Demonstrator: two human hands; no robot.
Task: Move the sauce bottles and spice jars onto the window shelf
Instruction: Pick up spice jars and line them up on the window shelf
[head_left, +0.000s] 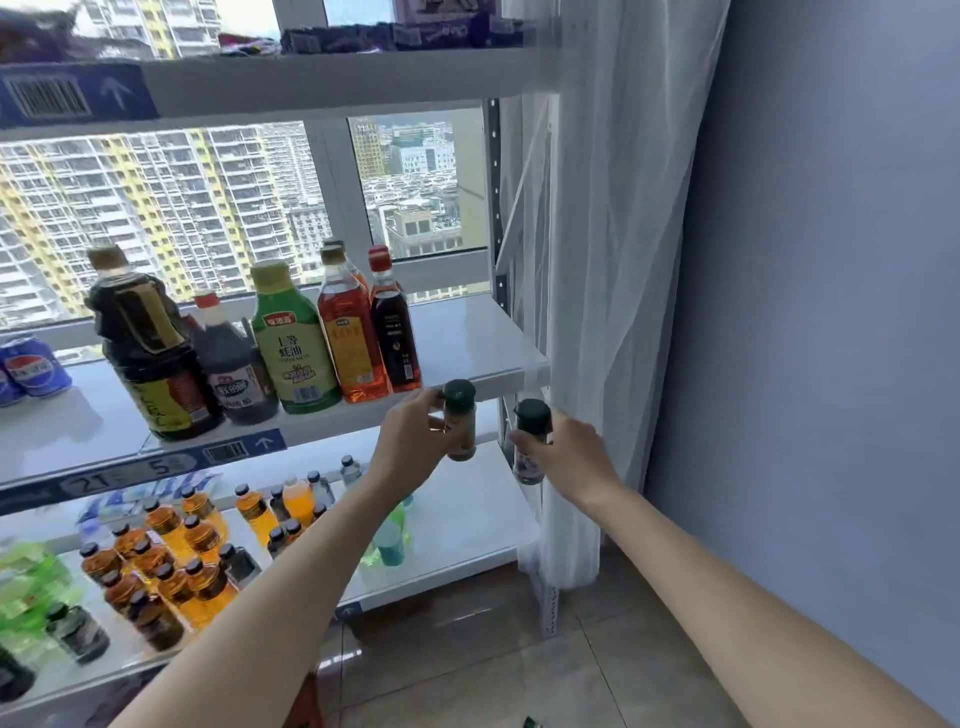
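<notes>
My left hand (410, 441) grips a spice jar (460, 421) with a dark green cap and brownish contents, held just below the front edge of the white window shelf (467, 338). My right hand (566, 457) grips a second spice jar (531, 441) with a dark cap, beside the shelf's right post. On the shelf stand several sauce bottles: a large dark soy bottle (150, 343), a smaller dark bottle (234, 364), a green oyster sauce bottle (293, 343), an orange-red bottle (350, 332) and a slim dark bottle (392, 327).
Blue cola cans (34, 369) lie at the shelf's left. The lower shelf (467, 535) holds several small drink bottles (171, 561). A white curtain (613, 260) hangs right of the rack, then a grey wall. An upper shelf (311, 78) is overhead.
</notes>
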